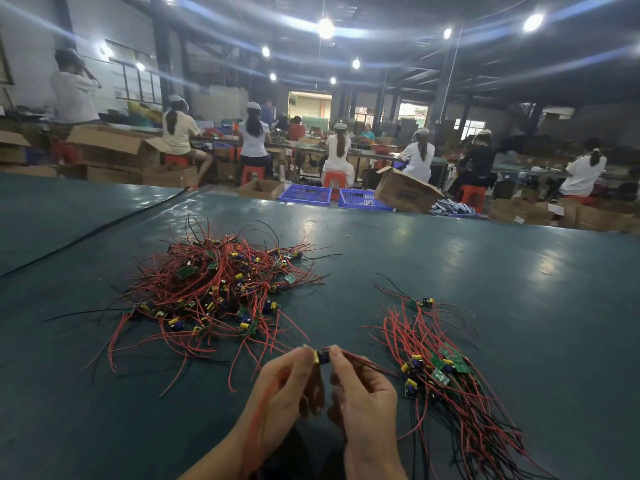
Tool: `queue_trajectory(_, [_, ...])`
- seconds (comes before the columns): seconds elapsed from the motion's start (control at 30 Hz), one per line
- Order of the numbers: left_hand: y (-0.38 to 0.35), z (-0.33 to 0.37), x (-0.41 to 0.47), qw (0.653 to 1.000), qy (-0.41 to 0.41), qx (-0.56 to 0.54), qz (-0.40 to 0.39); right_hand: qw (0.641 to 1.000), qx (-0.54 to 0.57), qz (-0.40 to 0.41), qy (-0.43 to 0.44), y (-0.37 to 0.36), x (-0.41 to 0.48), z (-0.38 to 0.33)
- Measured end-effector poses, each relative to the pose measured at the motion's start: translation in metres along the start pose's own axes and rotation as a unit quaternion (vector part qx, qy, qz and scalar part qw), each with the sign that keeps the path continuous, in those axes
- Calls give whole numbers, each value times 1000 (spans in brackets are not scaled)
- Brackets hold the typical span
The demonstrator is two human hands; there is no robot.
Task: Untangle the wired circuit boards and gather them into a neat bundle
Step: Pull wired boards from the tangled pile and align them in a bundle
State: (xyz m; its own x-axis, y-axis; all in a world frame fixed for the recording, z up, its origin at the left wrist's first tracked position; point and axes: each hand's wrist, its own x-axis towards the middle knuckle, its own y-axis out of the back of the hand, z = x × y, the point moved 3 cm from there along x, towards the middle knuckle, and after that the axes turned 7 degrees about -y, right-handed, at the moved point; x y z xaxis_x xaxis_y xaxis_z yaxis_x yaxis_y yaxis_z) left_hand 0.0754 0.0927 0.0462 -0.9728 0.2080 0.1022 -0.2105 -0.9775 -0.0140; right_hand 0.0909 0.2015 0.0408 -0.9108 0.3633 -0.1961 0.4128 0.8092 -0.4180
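The left hand (pixel 284 386) and right hand (pixel 363 393) meet above the tabletop (pixel 450 254), their fingers pinching one circuit board (pixel 322 355). Two piles lie there: a tangled heap (pixel 214 289) on the left and a straighter bundle (pixel 446 375) on the right.

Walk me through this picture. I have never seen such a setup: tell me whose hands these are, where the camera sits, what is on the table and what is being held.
There is no machine here. A person works with bare hands, and the single picture comes from a camera worn on their head, looking forward and down. The left hand and the right hand together pinch one small wired circuit board, and its red wires trail off to the right. On the green table a big tangled pile of such boards lies to the left. A straighter sorted bundle lies to the right. Beyond the table, other workers sit at benches.
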Motion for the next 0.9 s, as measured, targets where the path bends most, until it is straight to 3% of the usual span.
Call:
queue_trajectory(0.3, [8,-16,11,997,27,-61,37,999,-18,-25,20,-2,-4,-3])
queue_trajectory(0.5, [10,-17,12,994,-36,94,-35,998,-3,-63,0,-4,-4,-2])
queue_trajectory(0.7, [8,-20,13,991,-46,111,-56,997,-16,-82,0,-6,-5,1])
queue_trajectory(0.9, [6,-19,10,987,-72,138,-51,998,-40,-31,-25,-1,0,3])
